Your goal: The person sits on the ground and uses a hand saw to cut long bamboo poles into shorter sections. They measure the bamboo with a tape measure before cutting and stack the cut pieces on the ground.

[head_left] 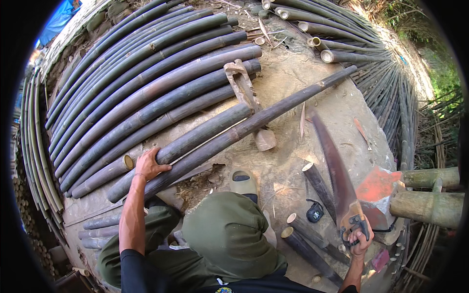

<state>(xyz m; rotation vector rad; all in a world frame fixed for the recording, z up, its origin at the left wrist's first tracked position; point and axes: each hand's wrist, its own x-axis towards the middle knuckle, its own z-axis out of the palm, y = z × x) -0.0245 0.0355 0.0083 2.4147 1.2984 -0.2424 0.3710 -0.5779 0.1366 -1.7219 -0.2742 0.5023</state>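
My left hand [150, 163] presses on the bamboo at left centre, its fingers curled over and its thumb lying towards a long dark bamboo pole [278, 113]. That pole slants from beside my knee up to the far right. Just behind it is a thicker dark bamboo pole [205, 130], also touching my fingers. Both cross a notched wooden block [240, 85], which props them up. At the right, my right hand [360, 242] is closed round the handle of a handsaw [334, 166]. The saw's blade points away from me, apart from the poles.
Many dark bamboo poles [161, 73] lie in rows at the far left. More poles [337, 44] are stacked at the far right. Short bamboo pieces [312, 256] and a black tape measure [315, 212] lie by my right arm. A red-marked stone [378, 184] sits beyond the saw.
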